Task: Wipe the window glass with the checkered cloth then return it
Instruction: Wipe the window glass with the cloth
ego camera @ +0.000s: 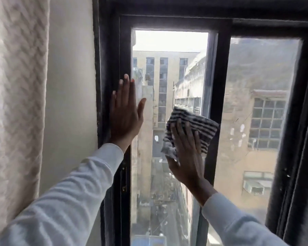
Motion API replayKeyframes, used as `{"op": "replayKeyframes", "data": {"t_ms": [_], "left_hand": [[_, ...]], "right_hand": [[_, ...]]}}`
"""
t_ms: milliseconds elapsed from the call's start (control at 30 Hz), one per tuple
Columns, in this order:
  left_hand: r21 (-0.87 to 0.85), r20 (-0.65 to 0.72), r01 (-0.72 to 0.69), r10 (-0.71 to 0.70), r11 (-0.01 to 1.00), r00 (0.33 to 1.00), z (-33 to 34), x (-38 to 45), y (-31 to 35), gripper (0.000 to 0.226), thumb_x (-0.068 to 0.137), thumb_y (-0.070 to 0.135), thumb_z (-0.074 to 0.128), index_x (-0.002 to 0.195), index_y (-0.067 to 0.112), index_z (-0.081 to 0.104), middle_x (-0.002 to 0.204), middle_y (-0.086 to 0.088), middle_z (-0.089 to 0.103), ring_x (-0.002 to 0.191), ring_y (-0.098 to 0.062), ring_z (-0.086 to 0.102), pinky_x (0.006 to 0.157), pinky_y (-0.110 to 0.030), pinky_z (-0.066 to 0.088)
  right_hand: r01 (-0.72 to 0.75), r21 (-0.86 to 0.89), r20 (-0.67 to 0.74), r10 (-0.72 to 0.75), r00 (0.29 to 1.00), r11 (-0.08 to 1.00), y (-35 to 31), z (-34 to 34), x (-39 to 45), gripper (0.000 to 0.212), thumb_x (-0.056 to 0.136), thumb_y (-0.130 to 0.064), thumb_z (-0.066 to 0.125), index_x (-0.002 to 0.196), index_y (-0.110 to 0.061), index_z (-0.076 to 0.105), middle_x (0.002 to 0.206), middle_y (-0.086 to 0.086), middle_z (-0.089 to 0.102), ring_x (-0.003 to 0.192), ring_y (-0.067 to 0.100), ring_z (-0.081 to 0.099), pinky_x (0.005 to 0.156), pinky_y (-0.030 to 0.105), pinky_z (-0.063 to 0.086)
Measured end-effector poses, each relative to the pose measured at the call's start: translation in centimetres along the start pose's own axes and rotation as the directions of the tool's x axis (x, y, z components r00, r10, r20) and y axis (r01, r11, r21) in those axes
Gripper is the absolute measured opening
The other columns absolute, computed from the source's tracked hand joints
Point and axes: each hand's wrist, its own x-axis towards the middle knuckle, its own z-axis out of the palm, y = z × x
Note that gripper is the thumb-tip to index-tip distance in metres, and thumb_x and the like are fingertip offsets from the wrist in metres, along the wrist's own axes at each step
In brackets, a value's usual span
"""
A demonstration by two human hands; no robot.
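Your right hand (185, 153) lies flat, fingers spread, pressing the checkered cloth (190, 128) against the window glass (167, 82), low on the left pane and hard against its right edge, with one corner of the cloth overlapping the dark middle bar (215, 82). Your left hand (125, 112) is open and holds nothing; the palm is braced on the frame's left upright (112, 68), fingertips reaching onto the glass.

Keep the palm flat so the whole cloth bears evenly, and work in overlapping strokes from the top edge downward; I judge most of this pane still needs passes. Watch those left fingertips, which may smear the glass. The right pane (260, 103) beyond looks hazy and spotted.

No brand, label or writing can be read anywhere.
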Motion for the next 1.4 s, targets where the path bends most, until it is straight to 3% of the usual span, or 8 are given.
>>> {"op": "replayKeyframes", "data": {"t_ms": [167, 367, 500, 633, 833, 1033, 1267, 1400], "left_hand": [[0.077, -0.002, -0.029, 0.029, 0.997, 1.000, 1.5, -0.5, -0.7, 0.072, 0.118, 0.050, 0.024, 0.178, 0.011, 0.016, 0.188, -0.007, 0.011, 0.174, -0.022, 0.012, 0.141, -0.046, 0.013], [0.066, -0.010, -0.021, 0.022, 0.998, 1.000, 1.3, -0.6, -0.5, 0.070, 0.118, 0.046, 0.022, 0.178, 0.012, 0.016, 0.187, -0.006, 0.013, 0.174, -0.020, 0.012, 0.141, -0.046, 0.014], [0.017, -0.060, -0.022, 0.023, 1.000, 0.998, 1.2, -0.6, -0.6, 0.067, 0.119, 0.043, 0.023, 0.177, 0.011, 0.022, 0.186, -0.007, 0.019, 0.174, -0.022, 0.017, 0.141, -0.046, 0.016], [-0.002, -0.062, -0.023, 0.023, 1.000, 0.998, 0.8, -0.5, -0.3, 0.066, 0.119, 0.041, 0.027, 0.177, 0.010, 0.023, 0.186, -0.008, 0.020, 0.173, -0.023, 0.018, 0.140, -0.046, 0.016], [-0.009, -0.051, -0.035, 0.034, 0.999, 0.998, 1.0, -0.5, -0.4, 0.067, 0.119, 0.043, 0.026, 0.178, 0.011, 0.020, 0.187, -0.007, 0.017, 0.174, -0.023, 0.016, 0.140, -0.044, 0.012], [-0.041, -0.066, -0.026, 0.023, 0.999, 0.998, 0.7, -0.5, -0.1, 0.066, 0.118, 0.040, 0.032, 0.177, 0.011, 0.023, 0.186, -0.008, 0.019, 0.174, -0.024, 0.017, 0.140, -0.046, 0.013], [-0.036, -0.084, -0.077, 0.074, 0.996, 0.994, 1.0, -0.7, -0.6, 0.065, 0.120, 0.041, 0.032, 0.177, 0.010, 0.024, 0.186, -0.012, 0.019, 0.173, -0.028, 0.018, 0.140, -0.050, 0.015], [-0.023, -0.075, -0.070, 0.068, 0.997, 0.995, 0.8, -0.7, -0.6, 0.065, 0.120, 0.042, 0.030, 0.177, 0.012, 0.021, 0.187, -0.011, 0.015, 0.174, -0.028, 0.016, 0.140, -0.050, 0.015]], "right_hand": [[0.012, -0.208, 0.075, 0.004, 0.997, 0.978, 1.0, 4.8, -0.5, 0.077, 0.106, -0.065, 0.043, 0.170, -0.025, 0.031, 0.181, 0.012, 0.012, 0.169, 0.036, 0.007, 0.135, 0.060, 0.010], [0.482, -0.211, 0.308, -0.410, 0.858, 0.850, -0.7, 7.1, -4.5, 0.067, 0.103, -0.056, 0.044, 0.166, -0.035, 0.039, 0.175, -0.007, 0.027, 0.164, 0.022, 0.022, 0.126, 0.050, 0.027], [0.083, -0.238, -0.034, -0.094, 0.995, 0.968, 2.2, 3.1, 6.1, 0.064, 0.108, -0.045, 0.048, 0.168, -0.026, 0.037, 0.178, -0.001, 0.021, 0.166, 0.031, 0.025, 0.136, 0.052, 0.009], [-0.189, -0.195, -0.010, 0.190, 0.982, 0.963, 2.1, 3.9, -1.1, 0.066, 0.109, -0.042, 0.046, 0.171, -0.027, 0.030, 0.182, 0.002, 0.000, 0.169, 0.035, 0.008, 0.135, 0.061, 0.010], [0.308, -0.174, 0.172, -0.279, 0.945, 0.935, -1.2, 5.8, -0.3, 0.071, 0.100, -0.049, 0.054, 0.167, -0.034, 0.038, 0.179, -0.003, 0.026, 0.164, 0.025, 0.028, 0.134, 0.047, 0.023], [-0.297, -0.132, -0.143, 0.278, 0.950, 0.946, 1.3, 3.8, 2.1, 0.077, 0.106, -0.041, 0.047, 0.172, -0.029, 0.009, 0.182, 0.006, 0.003, 0.169, 0.037, 0.008, 0.135, 0.063, 0.006], [0.210, -0.203, 0.094, -0.194, 0.976, 0.956, -1.0, 5.8, 0.4, 0.074, 0.097, -0.047, 0.060, 0.167, -0.031, 0.039, 0.179, 0.002, 0.026, 0.167, 0.027, 0.019, 0.137, 0.048, -0.001], [-0.064, -0.224, -0.090, 0.045, 0.995, 0.972, 3.1, 2.3, 6.3, 0.075, 0.096, -0.041, 0.057, 0.167, -0.026, 0.039, 0.178, 0.006, 0.030, 0.166, 0.034, 0.024, 0.136, 0.056, 0.013]]}}
